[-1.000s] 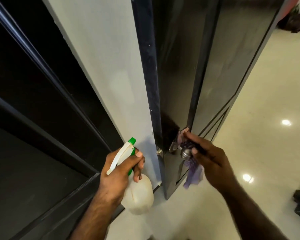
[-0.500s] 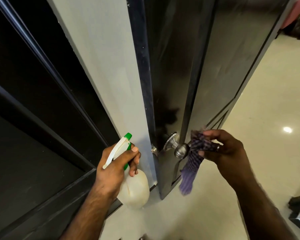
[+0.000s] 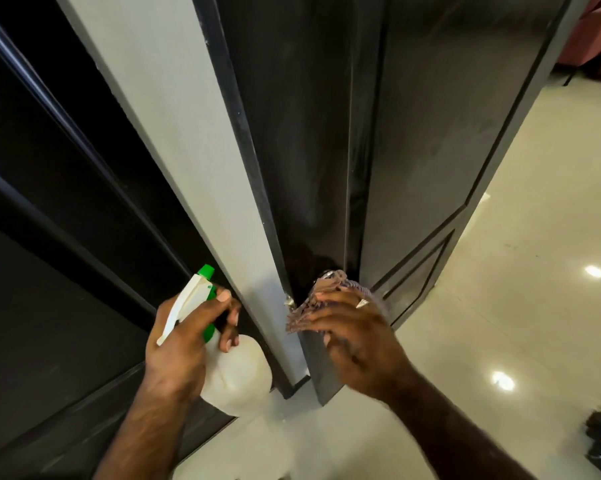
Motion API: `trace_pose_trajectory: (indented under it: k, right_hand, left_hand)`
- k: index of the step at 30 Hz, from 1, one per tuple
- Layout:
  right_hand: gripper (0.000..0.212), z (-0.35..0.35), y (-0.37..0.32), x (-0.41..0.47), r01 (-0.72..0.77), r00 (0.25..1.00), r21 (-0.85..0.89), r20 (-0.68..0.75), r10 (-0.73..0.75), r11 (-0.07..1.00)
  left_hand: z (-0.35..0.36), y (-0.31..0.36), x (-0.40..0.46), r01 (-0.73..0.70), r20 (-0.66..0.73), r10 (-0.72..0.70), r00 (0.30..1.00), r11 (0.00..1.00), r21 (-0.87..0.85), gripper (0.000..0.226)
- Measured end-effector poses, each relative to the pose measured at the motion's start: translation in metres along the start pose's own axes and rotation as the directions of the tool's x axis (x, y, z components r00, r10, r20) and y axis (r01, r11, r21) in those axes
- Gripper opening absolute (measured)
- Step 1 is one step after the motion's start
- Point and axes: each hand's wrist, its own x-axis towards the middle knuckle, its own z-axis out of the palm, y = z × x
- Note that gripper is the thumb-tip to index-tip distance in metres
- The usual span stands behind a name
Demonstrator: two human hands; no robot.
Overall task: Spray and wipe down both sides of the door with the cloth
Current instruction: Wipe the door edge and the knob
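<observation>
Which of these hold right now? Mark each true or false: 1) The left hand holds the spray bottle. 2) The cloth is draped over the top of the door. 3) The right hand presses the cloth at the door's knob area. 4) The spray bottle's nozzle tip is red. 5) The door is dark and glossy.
1) True: the left hand grips the spray bottle.
2) False: the cloth is under the right hand, low on the door.
3) True, though the knob itself is hidden.
4) False: the tip is green.
5) True: the door is dark and reflective.
</observation>
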Motion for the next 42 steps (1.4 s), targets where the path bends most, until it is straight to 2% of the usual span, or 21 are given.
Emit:
trace_pose_trajectory:
  k: [1,3,5,6,8,10,12,14,15,16,18,20,24,26,28,31,33,35,37,39,42]
  right_hand:
    - [0.028,-0.004,0.0,0.001,-0.066,0.988,0.164,-0.131,0.088,0.984]
    - [0.017,-0.009,0.003,0.013,-0.203,0.862,0.369,-0.372,0.345,0.907]
    - [0.02,-0.003,0.013,0.029,-0.374,0.721,0.483,-0.386,0.576,0.792]
    - [0.026,0.003,0.019,0.034,-0.45,0.679,0.533,-0.317,0.662,0.716]
    - [0.015,0.013,0.026,0.039,-0.599,0.553,0.63,-0.121,0.824,0.494]
    - [0.033,0.012,0.024,0.035,-0.708,0.411,0.669,0.129,0.903,0.227]
    - [0.057,0.007,0.019,0.028,-0.751,0.385,0.66,0.411,0.826,0.022]
    - [0.059,0.001,0.012,0.031,-0.748,0.409,0.661,0.533,0.741,-0.061]
    - [0.05,0.0,0.009,0.036,-0.736,0.402,0.674,0.511,0.76,-0.064]
    - [0.041,0.001,0.005,0.041,-0.74,0.401,0.673,0.437,0.805,0.004]
    - [0.042,0.015,0.003,0.041,-0.784,0.508,0.485,0.144,0.849,0.388]
    - [0.063,0.029,-0.001,0.03,-0.717,0.678,0.118,-0.109,0.727,0.687]
    - [0.077,0.04,0.021,-0.003,-0.353,0.931,-0.236,-0.184,0.315,0.906]
    - [0.074,0.031,0.038,-0.013,-0.118,0.984,-0.382,-0.172,0.055,0.917]
    - [0.061,0.025,0.05,-0.019,0.046,0.984,-0.44,-0.136,-0.117,0.897]
    - [0.043,0.021,0.051,-0.021,0.172,0.951,-0.431,-0.164,-0.264,0.886]
    - [0.039,0.021,0.044,-0.021,0.176,0.935,-0.364,-0.229,-0.271,0.915]
    - [0.034,0.024,0.035,-0.027,0.005,0.936,-0.138,-0.348,-0.053,0.99]
    - [0.033,0.021,0.019,-0.031,-0.282,0.843,0.238,-0.401,0.358,0.93]
    - [0.03,0.015,0.002,-0.03,-0.395,0.696,0.563,-0.332,0.637,0.726]
    - [0.027,0.001,-0.002,-0.027,-0.349,0.571,0.858,-0.125,0.811,0.378]
  left_hand:
    - [-0.002,0.001,-0.001,-0.005,-0.013,0.005,1.0,1.0,-0.001,0.012]
    - [-0.003,0.003,-0.003,-0.019,-0.024,0.019,1.0,1.0,0.008,0.008]
    - [-0.001,0.004,-0.006,-0.026,-0.042,0.026,0.999,1.0,0.004,0.014]
    - [-0.001,0.004,-0.006,-0.026,-0.05,0.026,0.998,1.0,0.001,0.013]
    - [-0.001,0.006,-0.006,-0.022,-0.044,0.023,0.999,1.0,0.007,0.006]
    - [-0.002,0.009,-0.005,-0.021,-0.031,0.022,0.999,1.0,0.015,0.01]
    - [-0.004,0.009,-0.003,-0.025,-0.026,0.026,0.999,0.999,0.026,0.009]
    - [-0.006,0.007,-0.001,-0.025,-0.033,0.026,0.999,0.999,0.036,0.009]
    - [-0.006,0.006,0.0,-0.024,-0.032,0.025,0.999,0.999,0.039,0.009]
    - [-0.007,0.005,0.001,-0.023,-0.029,0.024,0.999,0.999,0.041,0.01]
    - [-0.009,0.002,0.003,-0.008,-0.024,0.009,1.0,0.999,0.039,0.014]
    - [-0.009,0.001,0.005,0.0,-0.021,0.001,1.0,0.999,0.033,0.014]
    - [-0.01,0.0,0.011,0.029,-0.017,-0.029,0.999,1.0,-0.003,0.043]
    - [-0.011,0.001,0.014,0.028,-0.011,-0.028,1.0,1.0,0.005,0.052]
    - [-0.011,0.002,0.016,0.021,-0.011,-0.021,1.0,1.0,0.014,0.049]
    - [-0.009,0.002,0.016,0.016,-0.025,-0.016,1.0,1.0,0.006,0.041]
    - [-0.007,0.003,0.016,0.014,-0.036,-0.013,0.999,1.0,0.022,0.025]
    - [-0.007,0.003,0.014,0.012,-0.051,-0.01,0.999,0.999,0.034,0.012]
    - [-0.006,0.005,0.012,0.005,-0.065,-0.002,0.998,0.999,0.04,0.006]
    - [-0.007,0.006,0.011,-0.002,-0.079,0.006,0.997,0.999,0.052,0.007]
    - [-0.005,0.006,0.009,-0.009,-0.07,0.014,0.997,0.998,0.067,0.013]
